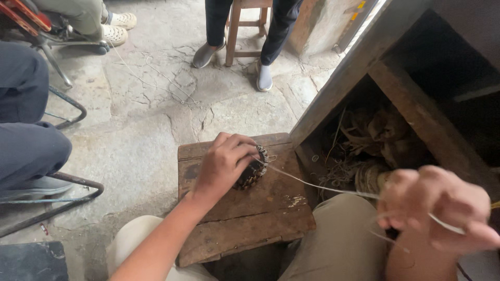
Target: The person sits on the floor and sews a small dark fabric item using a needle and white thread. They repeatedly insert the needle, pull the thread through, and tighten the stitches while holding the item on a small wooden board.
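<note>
My left hand [224,161] presses a dark ring-shaped metal part [254,170] with pale cord wound on it against a low wooden stool [245,218] between my knees. A thin pale cord [323,188] runs taut from that ring to the right. My right hand [437,208] is closed around the cord near the camera and looks blurred; the cord's loose end trails past its fingers.
A wooden bench or shelf [401,99] on the right holds tangled fibres and scraps [372,135] beneath it. Other people sit across the cracked stone floor [156,104]: legs by a wooden stool [245,31] at top, sandalled feet [117,28] top left, a trousered knee [26,151] and metal chair frame [62,208] at left.
</note>
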